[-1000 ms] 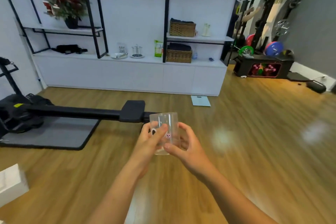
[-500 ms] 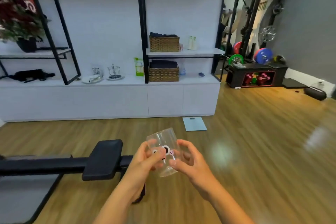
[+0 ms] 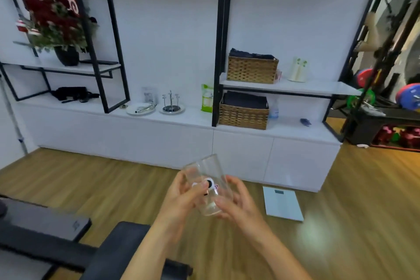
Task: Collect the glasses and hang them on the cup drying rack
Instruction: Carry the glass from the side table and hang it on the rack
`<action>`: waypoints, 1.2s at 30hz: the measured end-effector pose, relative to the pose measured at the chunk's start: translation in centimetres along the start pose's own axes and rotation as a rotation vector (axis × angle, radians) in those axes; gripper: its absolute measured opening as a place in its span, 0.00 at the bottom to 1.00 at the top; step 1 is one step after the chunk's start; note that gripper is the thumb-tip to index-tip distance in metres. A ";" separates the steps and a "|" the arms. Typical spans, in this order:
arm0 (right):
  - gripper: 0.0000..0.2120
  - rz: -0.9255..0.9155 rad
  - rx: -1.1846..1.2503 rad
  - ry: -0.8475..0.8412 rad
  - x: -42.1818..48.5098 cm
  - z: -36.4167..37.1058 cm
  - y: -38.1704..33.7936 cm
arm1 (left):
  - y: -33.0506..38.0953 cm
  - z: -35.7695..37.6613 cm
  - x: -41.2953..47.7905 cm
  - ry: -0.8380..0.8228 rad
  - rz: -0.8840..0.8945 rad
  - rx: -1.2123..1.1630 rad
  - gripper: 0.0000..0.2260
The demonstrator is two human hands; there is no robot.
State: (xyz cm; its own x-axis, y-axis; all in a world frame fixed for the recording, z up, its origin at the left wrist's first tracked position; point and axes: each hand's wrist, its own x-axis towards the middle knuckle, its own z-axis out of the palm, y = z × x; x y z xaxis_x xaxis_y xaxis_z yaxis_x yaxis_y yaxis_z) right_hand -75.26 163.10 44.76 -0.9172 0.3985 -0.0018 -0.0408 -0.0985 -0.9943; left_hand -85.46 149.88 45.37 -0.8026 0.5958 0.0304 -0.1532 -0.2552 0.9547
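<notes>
Gripping anything?
— Yes: my left hand (image 3: 181, 195) and right hand (image 3: 241, 204) clasp the clear printed glass tumbler (image 3: 204, 169), tilted, lower centre. The small wire cup drying rack (image 3: 171, 103) stands mid-left, near the white cabinet top's (image 3: 195, 119) front edge; open wooden floor (image 3: 109, 179) lies between.

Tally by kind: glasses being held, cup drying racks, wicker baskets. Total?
glass, held: 1
cup drying rack: 1
wicker baskets: 2
Total: 4
</notes>
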 end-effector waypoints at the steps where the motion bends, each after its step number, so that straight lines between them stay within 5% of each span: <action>1: 0.38 0.015 0.012 0.009 2.9 -1.0 -0.1 | -0.4 0.3 3.3 -0.007 -0.008 -0.020 0.27; 10: 0.23 0.022 0.004 -0.031 27.9 -7.3 -2.8 | 0.5 0.9 28.4 0.034 -0.009 -0.022 0.27; 21: 0.26 0.089 0.051 -0.278 57.4 -10.9 -1.7 | -0.7 -1.1 52.7 0.359 0.019 -0.060 0.34; 28: 0.33 0.095 0.000 -0.406 70.9 -8.7 0.0 | -1.8 -5.5 63.6 0.502 0.002 -0.138 0.28; 36: 0.38 0.061 -0.186 -0.337 87.9 -3.7 4.0 | -3.8 -15.2 78.6 0.505 -0.057 -0.383 0.14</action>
State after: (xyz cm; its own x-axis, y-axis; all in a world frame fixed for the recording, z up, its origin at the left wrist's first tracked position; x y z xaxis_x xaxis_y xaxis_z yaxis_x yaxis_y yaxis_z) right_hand -154.56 201.05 40.23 -0.9958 0.0718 -0.0572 0.0620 0.0662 -0.9959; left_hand -156.77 186.10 39.61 -0.9458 0.2080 -0.2495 -0.3238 -0.5441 0.7740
